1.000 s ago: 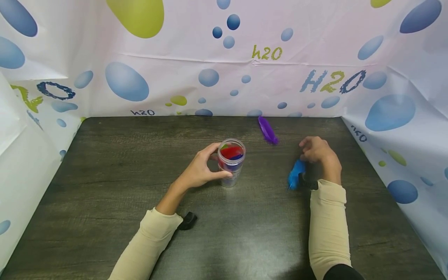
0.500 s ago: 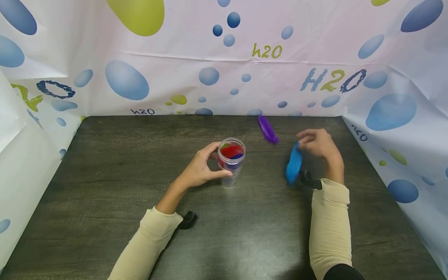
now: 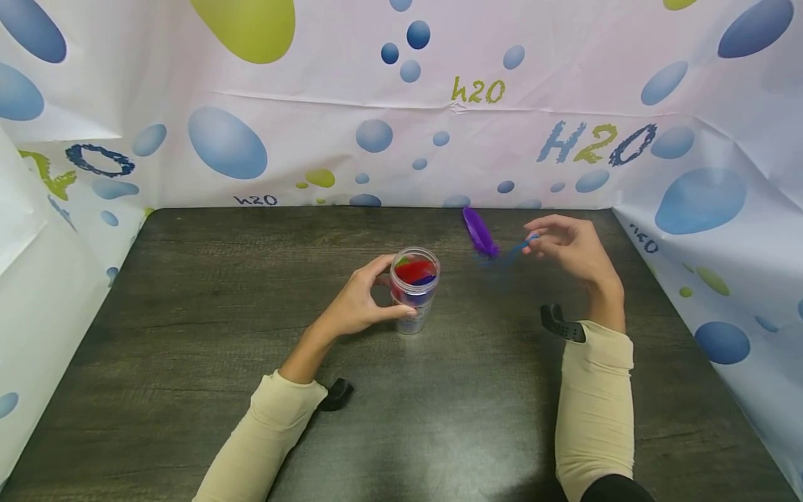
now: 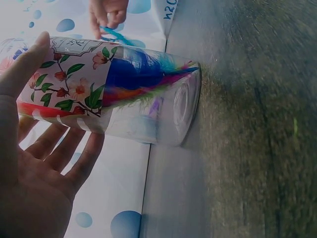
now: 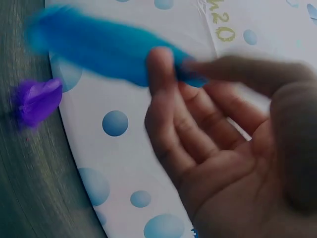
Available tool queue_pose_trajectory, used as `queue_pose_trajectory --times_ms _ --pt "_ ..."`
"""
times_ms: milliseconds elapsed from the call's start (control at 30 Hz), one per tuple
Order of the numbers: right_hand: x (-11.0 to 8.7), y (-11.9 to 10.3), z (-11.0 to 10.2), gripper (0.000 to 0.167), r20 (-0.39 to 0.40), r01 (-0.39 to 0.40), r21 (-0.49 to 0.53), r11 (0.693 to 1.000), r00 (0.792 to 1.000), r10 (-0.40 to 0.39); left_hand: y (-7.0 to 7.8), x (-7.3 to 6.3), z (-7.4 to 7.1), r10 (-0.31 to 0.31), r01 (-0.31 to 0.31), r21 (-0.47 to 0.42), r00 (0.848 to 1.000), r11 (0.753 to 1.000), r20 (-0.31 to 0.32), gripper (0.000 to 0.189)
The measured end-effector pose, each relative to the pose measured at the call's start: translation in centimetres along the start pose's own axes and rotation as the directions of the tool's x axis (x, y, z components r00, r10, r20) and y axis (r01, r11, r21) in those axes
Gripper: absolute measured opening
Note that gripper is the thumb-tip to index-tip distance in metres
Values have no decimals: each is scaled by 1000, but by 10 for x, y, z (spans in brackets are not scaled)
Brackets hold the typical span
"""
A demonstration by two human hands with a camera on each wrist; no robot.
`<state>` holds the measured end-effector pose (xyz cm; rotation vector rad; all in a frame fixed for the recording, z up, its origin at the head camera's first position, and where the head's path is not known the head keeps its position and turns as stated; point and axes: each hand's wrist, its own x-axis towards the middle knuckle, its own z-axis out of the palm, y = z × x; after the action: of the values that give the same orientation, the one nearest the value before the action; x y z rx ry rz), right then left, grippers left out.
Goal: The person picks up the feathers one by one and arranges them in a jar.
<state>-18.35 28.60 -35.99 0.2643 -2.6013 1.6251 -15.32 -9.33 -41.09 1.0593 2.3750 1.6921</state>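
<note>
A clear plastic jar (image 3: 414, 317) with a floral label (image 4: 74, 82) stands upright on the table, without a lid on its mouth. Inside it are several coloured feathers (image 4: 133, 74), red, dark blue and green among them. My left hand (image 3: 357, 300) grips the jar from the left, thumb in front and fingers behind. Right of the jar, my right hand (image 3: 571, 247) pinches a blue feather (image 5: 109, 47) by one end between thumb and fingertips, raised above the table. The feather looks blurred and edge-on in the head view.
A purple feather (image 3: 479, 232) lies near the table's back edge, between the jar and my right hand. The dark wooden table (image 3: 188, 314) is bordered at the back and sides by a white printed sheet (image 3: 326, 84) with blue drops.
My right hand has lifted the blue feather off the table and moved it up and away from me, its free end swinging left. The left hand and jar have stayed put.
</note>
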Motion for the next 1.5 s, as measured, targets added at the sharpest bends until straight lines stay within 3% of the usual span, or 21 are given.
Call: queue_pose_trajectory --times_ms 200,533,700,1067,1233,1500 --pt "2 -1 5 21 -34 149 113 982 989 -146 -1 1 0 -2 2 -6 1000 1000 3 75" --pt "7 0 11 27 -161 290 58 955 947 -278 -1 0 -1 -6 6 3 1000 1000 2 77" --pt "8 1 12 32 -187 364 129 923 923 -337 -2 1 0 0 0 6 1000 1000 1 77" --pt "10 3 14 31 -203 428 207 880 898 -390 0 -1 -1 -12 12 12 1000 1000 2 77" --pt "11 3 16 41 -201 428 213 878 899 -389 0 -1 -1 -20 20 16 1000 1000 1 77" --pt "13 0 17 31 -203 409 202 890 906 -371 0 0 -1 -4 4 7 1000 1000 0 74"
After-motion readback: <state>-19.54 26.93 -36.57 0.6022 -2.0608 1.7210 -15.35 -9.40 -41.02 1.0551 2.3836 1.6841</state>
